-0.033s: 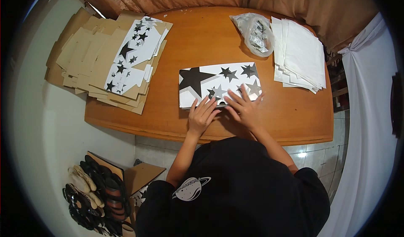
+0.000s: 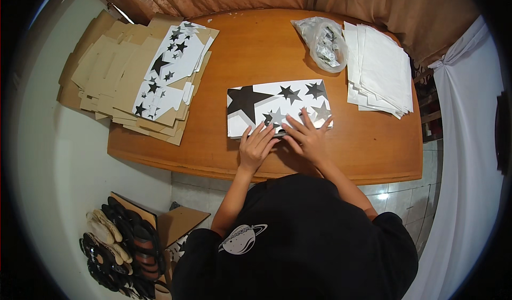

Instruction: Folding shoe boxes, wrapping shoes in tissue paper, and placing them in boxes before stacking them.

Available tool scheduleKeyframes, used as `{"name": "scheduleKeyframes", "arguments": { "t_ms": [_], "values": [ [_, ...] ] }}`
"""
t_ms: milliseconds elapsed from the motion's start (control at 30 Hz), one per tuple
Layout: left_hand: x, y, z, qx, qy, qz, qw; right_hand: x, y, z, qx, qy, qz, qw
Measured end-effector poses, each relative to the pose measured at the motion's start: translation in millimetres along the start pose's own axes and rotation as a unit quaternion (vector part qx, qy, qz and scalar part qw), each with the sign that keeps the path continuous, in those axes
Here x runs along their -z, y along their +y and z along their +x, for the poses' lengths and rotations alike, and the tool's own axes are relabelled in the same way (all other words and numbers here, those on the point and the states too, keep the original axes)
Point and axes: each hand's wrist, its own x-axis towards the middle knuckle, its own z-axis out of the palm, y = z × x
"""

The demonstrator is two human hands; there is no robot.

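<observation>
A closed white cardboard box [image 2: 256, 104] with black and grey stars lies on the wooden table in front of me. My left hand [image 2: 257, 147] rests at its near edge, fingers stretched out over the top and the thumb by the front side. To the right of it, my right hand [image 2: 309, 137] lies on the near right part of the lid with its fingers spread. Neither hand is wrapped round anything. The fingers cover part of the box's front edge, and whatever is inside the box is hidden.
Flat brown cardboard pieces [image 2: 112, 60] are stacked at the left, with a star-printed sheet [image 2: 165, 68] on top. A clear plastic bag [image 2: 326, 46] of small packets sits at the back right, beside white paper sheets [image 2: 381, 68]. Several shoes [image 2: 122, 236] are piled below the table's left side.
My right hand has shifted very slightly left on the lid. My left hand and the box look unmoved.
</observation>
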Motion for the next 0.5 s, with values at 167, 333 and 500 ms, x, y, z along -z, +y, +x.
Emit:
{"name": "scheduleKeyframes", "arguments": {
  "t_ms": [167, 333, 500],
  "values": [
    [-6.9, -5.1, 8.5, -0.001, 0.036, 0.002, 0.999, -7.5, -8.8, 10.7, -0.069, 0.037, 0.073, 0.994],
    [-7.8, -4.6, 7.3, -0.002, 0.038, 0.005, 0.999, -5.2, -11.3, 12.9, -0.074, 0.034, 0.087, 0.993],
    [-11.6, -5.7, 5.5, -0.008, 0.040, 0.015, 0.999, -9.2, -10.9, 11.2, -0.070, 0.036, 0.066, 0.995]
  ]
}}
